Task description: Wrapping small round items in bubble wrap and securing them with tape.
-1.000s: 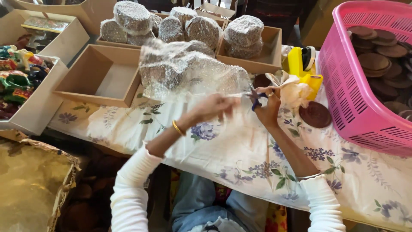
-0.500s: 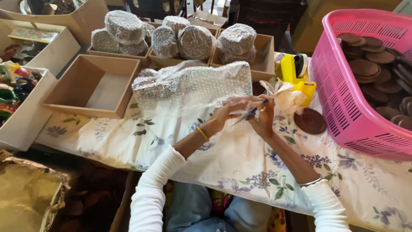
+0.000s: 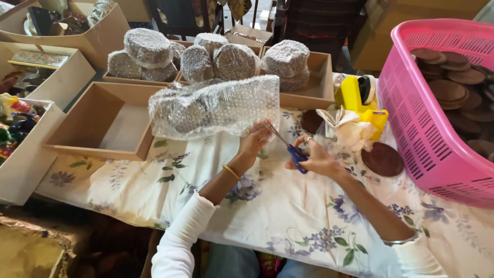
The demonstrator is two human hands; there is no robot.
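My left hand (image 3: 253, 144) pinches the lower right edge of a clear bubble-wrap sheet (image 3: 216, 106) and holds it up above the flowered tablecloth (image 3: 267, 206). My right hand (image 3: 315, 157) grips blue-handled scissors (image 3: 289, 148), their blades pointing up and left at the wrap's edge beside my left fingers. Both arms wear white sleeves, and a gold bangle circles my left wrist.
An open brown box (image 3: 105, 122) lies left of the wrap. Behind it, boxes hold several bubble-wrapped round bundles (image 3: 234, 59). A yellow tape dispenser (image 3: 360, 95), crumpled paper (image 3: 345, 126), a dark disc (image 3: 382, 159) and a pink basket (image 3: 427, 123) of discs sit at right. Painted figurines (image 3: 13, 121) at left.
The bubble wrap has been lifted off the table and pulled left. My right hand has dropped lower and now points the scissors at the wrap's edge.
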